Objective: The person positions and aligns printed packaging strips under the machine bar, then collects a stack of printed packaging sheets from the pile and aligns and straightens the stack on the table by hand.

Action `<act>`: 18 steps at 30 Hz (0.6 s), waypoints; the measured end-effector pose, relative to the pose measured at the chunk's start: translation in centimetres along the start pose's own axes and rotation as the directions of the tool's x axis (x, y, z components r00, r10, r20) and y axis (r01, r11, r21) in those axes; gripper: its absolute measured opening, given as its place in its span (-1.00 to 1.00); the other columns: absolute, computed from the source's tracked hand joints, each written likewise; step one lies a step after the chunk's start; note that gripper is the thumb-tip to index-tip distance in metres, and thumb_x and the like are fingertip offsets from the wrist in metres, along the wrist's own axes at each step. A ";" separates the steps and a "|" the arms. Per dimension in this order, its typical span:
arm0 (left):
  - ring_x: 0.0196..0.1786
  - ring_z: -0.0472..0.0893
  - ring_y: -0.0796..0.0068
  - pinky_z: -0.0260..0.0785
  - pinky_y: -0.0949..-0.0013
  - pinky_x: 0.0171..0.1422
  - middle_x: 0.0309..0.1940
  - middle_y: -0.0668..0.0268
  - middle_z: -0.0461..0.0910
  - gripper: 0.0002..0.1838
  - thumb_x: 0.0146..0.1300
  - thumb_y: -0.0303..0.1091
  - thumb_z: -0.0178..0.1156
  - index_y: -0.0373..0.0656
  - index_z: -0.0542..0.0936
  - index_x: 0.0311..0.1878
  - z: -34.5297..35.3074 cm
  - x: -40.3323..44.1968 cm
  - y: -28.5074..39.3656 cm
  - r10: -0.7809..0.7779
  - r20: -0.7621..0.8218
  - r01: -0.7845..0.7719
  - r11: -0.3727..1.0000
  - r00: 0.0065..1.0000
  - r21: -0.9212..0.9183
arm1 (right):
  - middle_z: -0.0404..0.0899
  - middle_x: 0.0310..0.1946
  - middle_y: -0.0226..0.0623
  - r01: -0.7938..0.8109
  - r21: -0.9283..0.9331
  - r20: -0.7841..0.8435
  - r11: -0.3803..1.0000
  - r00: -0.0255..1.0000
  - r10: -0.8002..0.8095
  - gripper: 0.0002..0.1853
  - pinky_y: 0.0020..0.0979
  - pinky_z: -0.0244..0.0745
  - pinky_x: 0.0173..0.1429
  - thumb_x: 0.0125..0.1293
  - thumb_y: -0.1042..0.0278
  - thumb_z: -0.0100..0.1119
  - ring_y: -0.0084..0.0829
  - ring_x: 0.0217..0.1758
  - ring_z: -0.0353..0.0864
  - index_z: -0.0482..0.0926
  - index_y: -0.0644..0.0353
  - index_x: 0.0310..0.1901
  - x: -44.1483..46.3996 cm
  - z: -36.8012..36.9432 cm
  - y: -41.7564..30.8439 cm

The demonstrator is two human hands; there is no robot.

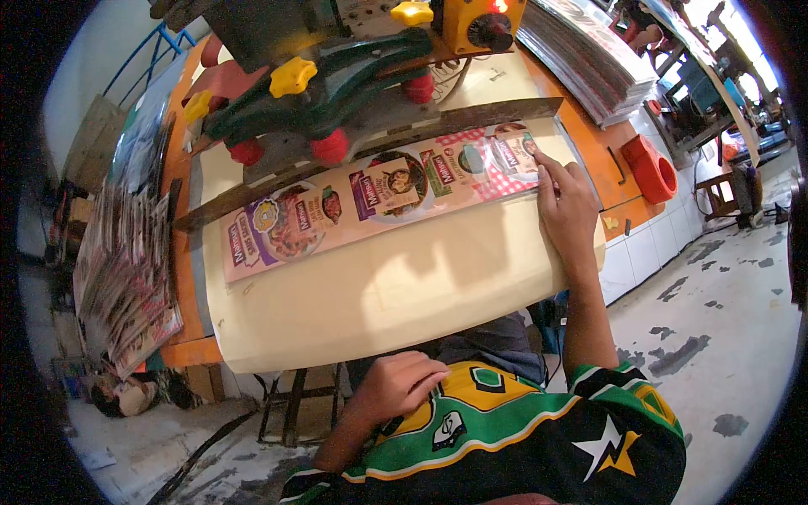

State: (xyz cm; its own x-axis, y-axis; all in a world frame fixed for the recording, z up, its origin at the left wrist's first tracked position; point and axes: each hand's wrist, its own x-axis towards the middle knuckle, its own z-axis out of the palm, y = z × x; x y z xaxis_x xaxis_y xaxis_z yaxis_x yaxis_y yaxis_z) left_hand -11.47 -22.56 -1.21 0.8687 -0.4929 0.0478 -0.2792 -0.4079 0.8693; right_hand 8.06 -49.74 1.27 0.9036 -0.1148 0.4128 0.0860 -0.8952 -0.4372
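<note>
Strip: the printed strip (370, 200) lies flat on the cream sheet (421, 290), its far long edge beside the metal bar (497, 113).
Right hand: my right hand (571, 204) is at the strip's right end, index and thumb narrow and near each other; I cannot tell whether they pinch the edge or only press on it.
Left hand: my left hand (402, 383) rests against my shirt (505, 421), well apart from the strip, fingers together and loosely bent. The palm is hidden, so I cannot tell if it holds anything.
Machine: the green arms (370, 88), yellow knobs (293, 77) and red feet (329, 146) sit beyond the bar; a red lamp (501, 6) glows above.
Done: the strip is laid out lengthwise along the bar and looks close to straight.
Left to do: the strip is still on the sheet with my fingers at it, so I judge this piece unfinished.
Piles: a neat stack (593, 63) stands to the right and a looser pile (130, 273) to the left; which is finished, I cannot tell.
</note>
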 end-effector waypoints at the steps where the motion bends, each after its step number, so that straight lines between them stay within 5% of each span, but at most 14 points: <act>1: -0.35 0.63 0.21 0.49 0.27 -0.22 -0.43 0.20 0.63 -0.90 0.27 -0.36 0.26 -0.18 0.67 -0.29 -0.8 -0.2 0.3 -0.007 -0.006 0.008 1.000 1.000 0.019 | 0.47 -0.43 -0.18 -0.009 0.011 0.004 1.000 1.000 0.009 -0.72 -0.19 0.45 -0.27 0.41 0.23 0.09 -0.21 -0.42 0.56 0.67 -0.10 0.09 0.0 -0.1 -0.1; 5: -0.46 0.58 0.29 0.46 0.27 -0.31 -0.48 0.24 0.63 -0.87 0.27 -0.31 0.26 -0.12 0.69 -0.34 -4.4 -2.1 -0.7 0.086 -0.337 0.011 0.961 0.938 0.275 | 0.49 -0.43 -0.17 -0.015 0.068 0.003 0.998 1.000 0.014 -0.72 -0.20 0.46 -0.25 0.39 0.25 0.10 -0.20 -0.40 0.58 0.67 -0.06 0.08 0.2 -0.4 0.0; 9: -0.32 0.55 0.33 0.42 0.35 -0.20 -0.40 0.22 0.56 -0.77 0.38 -0.27 0.15 -0.29 0.58 -0.23 -10.6 -2.4 -1.9 -0.102 -0.797 0.472 0.847 0.595 0.244 | 0.60 -0.36 -0.16 -0.063 0.185 0.062 0.981 0.997 0.052 -0.71 -0.30 0.48 -0.22 0.39 0.25 0.14 -0.30 -0.37 0.60 0.67 0.00 0.09 0.6 -0.1 1.1; 10: -0.18 0.54 0.36 0.41 0.34 -0.10 -0.25 0.22 0.56 -0.76 0.40 -0.26 0.14 -0.28 0.57 -0.13 -12.4 -1.9 -1.8 -0.098 -0.804 0.533 0.794 0.586 0.292 | 0.65 -0.32 -0.17 -0.068 0.243 0.081 0.968 0.995 0.049 -0.70 -0.38 0.49 -0.22 0.40 0.23 0.15 -0.41 -0.38 0.58 0.67 0.01 0.10 0.8 -0.1 1.4; 11: 0.00 0.51 0.27 0.41 0.25 0.04 -0.09 0.16 0.51 -0.70 0.40 -0.25 0.15 -0.25 0.53 0.06 -13.9 -1.8 -2.1 -0.280 -0.799 0.655 0.734 0.532 0.179 | 0.68 -0.32 -0.16 -0.089 0.257 0.143 0.962 0.988 0.054 -0.68 -0.40 0.51 -0.19 0.39 0.20 0.16 -0.44 -0.39 0.59 0.65 0.03 0.13 1.4 -0.2 1.8; 14: 0.14 0.47 0.10 0.36 0.13 0.19 0.02 0.09 0.46 -0.57 0.38 -0.24 0.16 -0.22 0.43 0.24 -16.4 -1.9 -6.3 -0.124 -0.836 0.662 0.677 0.534 0.322 | 0.68 -0.34 -0.13 -0.090 0.249 0.287 0.964 0.958 0.016 -0.62 -0.39 0.50 -0.20 0.38 0.15 0.18 -0.45 -0.43 0.57 0.61 0.06 0.17 3.0 0.0 3.4; 16: 0.22 0.41 -0.06 0.29 0.03 0.29 0.11 0.00 0.42 -0.50 0.39 -0.24 0.14 -0.20 0.36 0.33 -18.3 -2.6 -9.1 -0.173 -0.786 0.600 0.746 0.594 0.289 | 0.69 -0.30 -0.08 -0.134 0.140 0.363 0.981 0.929 0.075 -0.57 -0.40 0.50 -0.21 0.37 0.10 0.18 -0.45 -0.43 0.58 0.58 0.07 0.20 4.2 -0.9 2.8; 18: 0.23 0.40 -0.08 0.29 0.02 0.28 0.16 -0.04 0.41 -0.51 0.39 -0.25 0.13 -0.24 0.36 0.32 -19.3 -2.2 -10.7 -0.121 -0.799 0.676 0.616 0.589 0.405 | 0.69 -0.30 -0.05 -0.180 0.265 0.419 0.947 0.906 0.055 -0.55 -0.37 0.50 -0.20 0.37 0.07 0.17 -0.42 -0.41 0.59 0.57 0.07 0.21 5.0 0.2 3.7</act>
State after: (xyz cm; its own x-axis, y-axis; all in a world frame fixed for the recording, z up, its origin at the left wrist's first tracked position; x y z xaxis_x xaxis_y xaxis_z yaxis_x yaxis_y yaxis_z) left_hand -2.53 -2.25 -1.12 0.8725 0.3727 0.3159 0.2494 -0.8957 0.3681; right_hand 13.00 -53.55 1.62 0.9995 0.0271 0.0157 0.0303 -0.7137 -0.6998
